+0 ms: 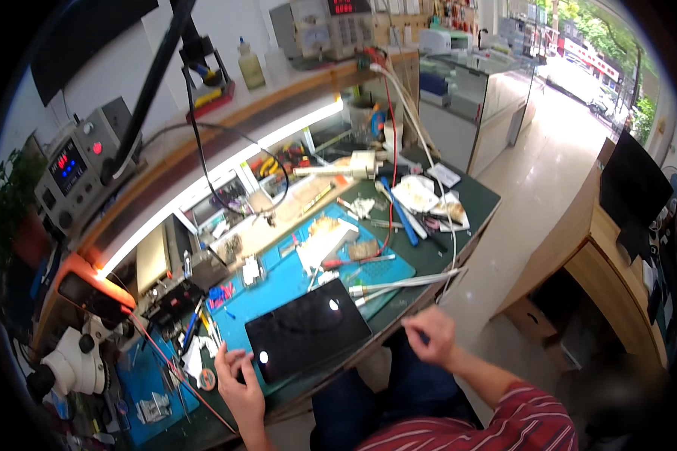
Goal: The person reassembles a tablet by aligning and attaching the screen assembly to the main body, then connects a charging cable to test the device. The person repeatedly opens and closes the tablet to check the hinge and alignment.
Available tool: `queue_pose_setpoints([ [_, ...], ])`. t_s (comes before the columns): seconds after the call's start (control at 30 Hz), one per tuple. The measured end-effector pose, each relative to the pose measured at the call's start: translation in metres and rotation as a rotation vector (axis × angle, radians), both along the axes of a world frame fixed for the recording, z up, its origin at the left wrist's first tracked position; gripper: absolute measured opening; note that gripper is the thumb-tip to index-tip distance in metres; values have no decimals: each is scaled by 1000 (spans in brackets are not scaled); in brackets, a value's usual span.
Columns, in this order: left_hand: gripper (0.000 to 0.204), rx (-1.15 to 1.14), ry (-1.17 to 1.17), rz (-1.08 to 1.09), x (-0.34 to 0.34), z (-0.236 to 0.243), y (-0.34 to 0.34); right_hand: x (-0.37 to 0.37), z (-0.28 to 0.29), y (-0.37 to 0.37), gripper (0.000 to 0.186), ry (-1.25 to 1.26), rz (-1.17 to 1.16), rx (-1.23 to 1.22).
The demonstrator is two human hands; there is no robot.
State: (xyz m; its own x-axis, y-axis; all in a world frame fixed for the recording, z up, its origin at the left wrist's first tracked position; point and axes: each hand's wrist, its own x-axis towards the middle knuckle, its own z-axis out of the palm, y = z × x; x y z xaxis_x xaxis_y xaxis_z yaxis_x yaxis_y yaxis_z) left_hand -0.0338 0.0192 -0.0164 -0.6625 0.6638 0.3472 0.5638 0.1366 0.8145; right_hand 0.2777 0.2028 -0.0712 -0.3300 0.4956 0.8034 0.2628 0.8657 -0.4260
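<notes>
A dark-screened tablet [305, 327] lies face up on the blue mat [241, 308] near the bench's front edge. My left hand [237, 376] is beside its left edge, fingers bent and apart, holding nothing visible. My right hand [429, 334] hangs past the front edge, right of the tablet, with fingers curled closed; whatever they may hold is hidden. Long pale tools [399, 283] lie just above the tablet's right side, and a red-handled tool [357, 260] rests farther back on the mat.
A microscope [71, 368], orange device [90, 289] and scattered pens and tools crowd the bench's left. Power units [79, 173], hanging cables and a lit shelf stand behind. Blue tools [399, 210] lie back right. Beyond an aisle is a wooden desk [587, 278] with a monitor.
</notes>
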Motion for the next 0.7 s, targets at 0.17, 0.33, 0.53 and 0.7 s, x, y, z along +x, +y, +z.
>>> queue_pose_setpoints([
  [0.17,45,16,-46,-2,1,5,0,-27,77,32,23,-223,17,77],
  [0.33,45,28,-58,3,3,8,-3,-44,78,46,14,-411,130,65],
  [0.53,45,17,-20,11,1,6,-2,-48,73,48,10,-463,116,61],
  [0.7,45,31,20,5,1,2,-3,-50,68,50,12,-450,117,53],
])
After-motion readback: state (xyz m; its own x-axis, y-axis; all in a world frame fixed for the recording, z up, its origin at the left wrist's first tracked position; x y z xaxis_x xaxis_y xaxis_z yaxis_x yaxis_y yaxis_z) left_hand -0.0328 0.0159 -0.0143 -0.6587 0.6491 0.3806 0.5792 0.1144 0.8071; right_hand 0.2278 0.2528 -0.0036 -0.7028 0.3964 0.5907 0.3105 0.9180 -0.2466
